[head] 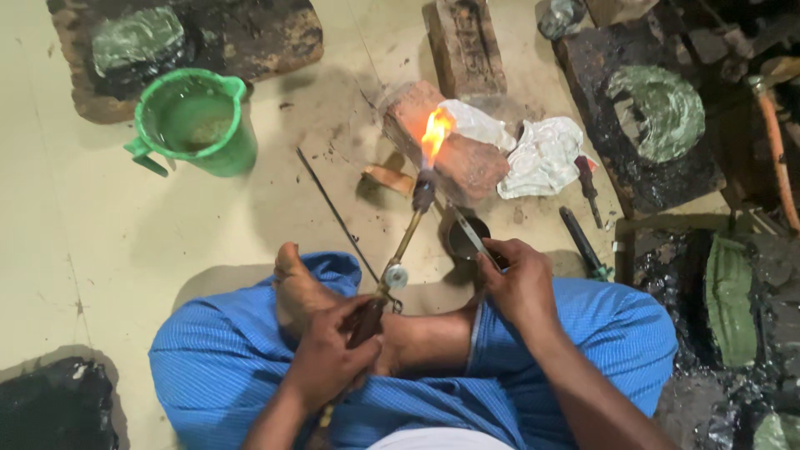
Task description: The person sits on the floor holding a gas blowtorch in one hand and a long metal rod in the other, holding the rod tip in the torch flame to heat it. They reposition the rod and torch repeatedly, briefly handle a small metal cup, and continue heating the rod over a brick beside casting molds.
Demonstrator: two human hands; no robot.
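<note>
The person sits cross-legged on the floor [75,217] in blue cloth. The left hand [329,354] is clenched around the dark handle of a torch [400,258], which runs from the lap toward 1 o'clock. Its flame [436,132] burns at the tip, against a brick [446,146] that lies at 12 o'clock from the hands. A round valve knob sits partway along the torch's brass tube, just above the left hand.

The right hand [518,279] pinches thin tweezers [469,233], whose points reach toward 11 o'clock over a small dark bowl [461,240] just beside the brick. Crumpled white metal [542,154] rests at the brick's 3 o'clock side, touching it.

A green jug [196,121] stands well apart at 10 o'clock. A thin rod [333,212] lies on the floor between jug and torch. A second brick [464,46] stands behind the first. Two dark-handled tools [583,242] lie at 2 o'clock from the right hand.
</note>
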